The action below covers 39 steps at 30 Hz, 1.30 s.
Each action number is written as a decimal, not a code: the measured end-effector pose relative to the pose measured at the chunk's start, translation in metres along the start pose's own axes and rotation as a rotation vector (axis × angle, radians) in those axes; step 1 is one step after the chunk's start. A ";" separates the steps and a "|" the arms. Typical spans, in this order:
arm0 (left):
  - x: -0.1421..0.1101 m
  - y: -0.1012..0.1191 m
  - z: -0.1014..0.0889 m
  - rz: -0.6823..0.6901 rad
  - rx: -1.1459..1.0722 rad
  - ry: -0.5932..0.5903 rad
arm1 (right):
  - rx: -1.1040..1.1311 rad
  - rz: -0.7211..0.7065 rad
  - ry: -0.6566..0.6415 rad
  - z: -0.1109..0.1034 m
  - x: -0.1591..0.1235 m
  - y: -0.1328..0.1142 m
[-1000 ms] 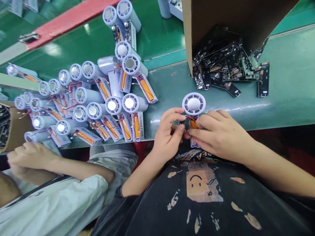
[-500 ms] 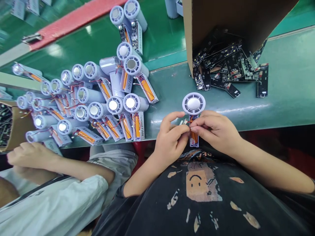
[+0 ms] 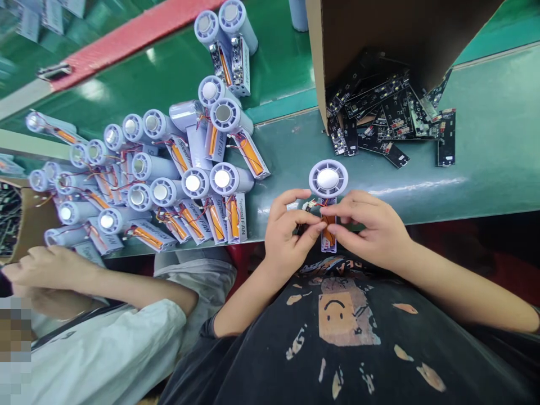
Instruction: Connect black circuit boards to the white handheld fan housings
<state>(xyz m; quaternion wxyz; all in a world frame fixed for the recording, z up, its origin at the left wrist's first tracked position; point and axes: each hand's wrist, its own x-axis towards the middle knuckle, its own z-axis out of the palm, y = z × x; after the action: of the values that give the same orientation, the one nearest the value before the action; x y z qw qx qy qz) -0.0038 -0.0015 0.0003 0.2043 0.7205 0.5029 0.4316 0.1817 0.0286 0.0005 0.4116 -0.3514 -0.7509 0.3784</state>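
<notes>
The right hand (image 3: 371,226) now parts its pinch over the near fan (image 3: 328,179); the left hand (image 3: 290,226) grips a circuit board (image 3: 307,207), connecting them seemingly unfinished.

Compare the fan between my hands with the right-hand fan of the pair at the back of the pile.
Your fan shows an orange cell in its open handle; the back fan shows a circuit board on its handle. Your fan's round end faces the camera; the back fan also shows its barrel's side. Your fan has fingers at its handle; the back fan lies untouched. Both have pale purple casings and round silver centers.
</notes>
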 end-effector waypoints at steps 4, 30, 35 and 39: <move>-0.005 -0.001 0.009 -0.229 -0.257 0.026 | -0.133 -0.163 0.097 0.009 0.000 0.003; -0.005 0.001 0.000 -0.166 -0.239 -0.057 | -0.619 -0.304 0.172 0.000 0.012 -0.010; -0.004 0.002 0.000 -0.106 -0.129 -0.059 | -0.640 -0.270 0.123 0.000 0.013 -0.012; 0.000 0.007 0.000 -0.013 -0.032 -0.030 | -0.635 -0.265 0.105 -0.002 0.013 -0.015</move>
<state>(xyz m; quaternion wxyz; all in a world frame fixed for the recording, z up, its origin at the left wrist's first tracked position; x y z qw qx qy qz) -0.0001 -0.0045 0.0060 0.2262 0.7200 0.4975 0.4276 0.1749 0.0328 0.0191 0.3653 -0.3804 -0.8481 0.0506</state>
